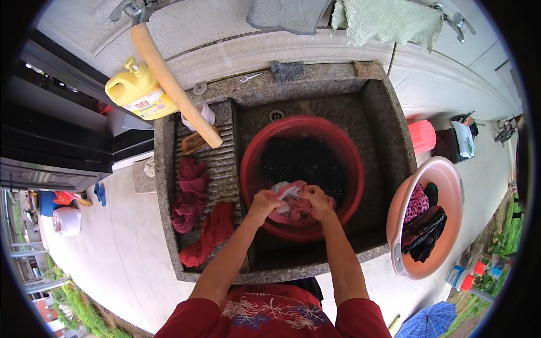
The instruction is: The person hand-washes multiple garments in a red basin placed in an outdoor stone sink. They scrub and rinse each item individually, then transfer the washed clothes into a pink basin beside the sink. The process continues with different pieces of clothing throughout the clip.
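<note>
A bunched pink and white cloth [294,204] is stretched between my two hands, over the near part of a red basin [357,169]. My left hand [265,205] grips its left side with the fingers closed. On the other side, my right hand [316,201] is closed on the cloth too. Dark water or dark cloth [304,163] fills the basin behind my hands; I cannot tell which. The basin stands in a grey stone sink [383,225]. Left of it, two dark red garments [191,191] lie on the ridged washboard part [229,169].
A wooden stick [174,84] slants over the washboard, near a brush [197,142] and a yellow jug [138,93]. At the right stands a pink basin [448,225] holding clothes. Cloths [389,22] hang above. A blue umbrella [429,321] lies at the lower right.
</note>
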{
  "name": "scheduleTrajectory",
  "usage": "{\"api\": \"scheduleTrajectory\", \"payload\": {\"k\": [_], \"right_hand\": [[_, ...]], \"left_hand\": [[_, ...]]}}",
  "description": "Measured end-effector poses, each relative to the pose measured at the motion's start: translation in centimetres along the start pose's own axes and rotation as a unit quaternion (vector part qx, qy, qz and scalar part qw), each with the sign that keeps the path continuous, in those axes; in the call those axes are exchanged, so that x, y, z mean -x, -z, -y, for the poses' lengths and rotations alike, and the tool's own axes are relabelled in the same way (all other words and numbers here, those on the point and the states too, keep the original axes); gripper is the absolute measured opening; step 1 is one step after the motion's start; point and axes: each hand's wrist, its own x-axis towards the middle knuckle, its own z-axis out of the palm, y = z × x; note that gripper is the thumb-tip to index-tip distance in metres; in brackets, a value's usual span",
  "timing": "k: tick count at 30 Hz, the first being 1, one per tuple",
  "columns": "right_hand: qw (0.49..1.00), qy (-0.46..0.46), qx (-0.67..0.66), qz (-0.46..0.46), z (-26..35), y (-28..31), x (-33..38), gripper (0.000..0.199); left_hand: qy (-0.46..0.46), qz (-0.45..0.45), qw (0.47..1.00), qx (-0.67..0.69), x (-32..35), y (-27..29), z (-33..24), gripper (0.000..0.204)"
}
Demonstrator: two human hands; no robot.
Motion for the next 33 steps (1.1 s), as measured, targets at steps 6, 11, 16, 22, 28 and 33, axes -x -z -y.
{"api": "scheduleTrajectory", "payload": {"k": [6, 11, 16, 22, 28, 33], "right_hand": [[0.992, 0.089, 0.01, 0.092, 11.1, 1.2, 4.4, 0.026], [0.959, 0.218, 0.114, 0.139, 21.3, 0.7, 12.1, 0.036], [0.886, 0.349, 0.293, 0.088, 26.2, 1.2, 18.5, 0.025], [0.811, 0.466, 0.343, -0.086, 22.9, 2.4, 15.4, 0.02], [0.788, 0.364, 0.489, -0.09, 11.5, 1.3, 6.2, 0.02], [0.728, 0.284, 0.624, 0.007, 1.1, 0.3, 2.2, 0.023]], "left_hand": [[-0.176, -0.003, 0.976, -0.13, 2.8, 1.5, -5.6, 0.022], [-0.287, 0.048, 0.948, -0.128, 7.7, 0.2, -13.9, 0.02], [-0.468, 0.02, 0.853, -0.228, 12.9, -0.6, -20.5, 0.024], [-0.589, -0.116, 0.71, -0.368, 10.0, -1.7, -18.6, 0.029], [-0.479, -0.07, 0.721, -0.496, 0.1, -1.7, -5.2, 0.031], [-0.315, 0.033, 0.657, -0.684, -2.5, -0.7, 2.7, 0.034]]}}
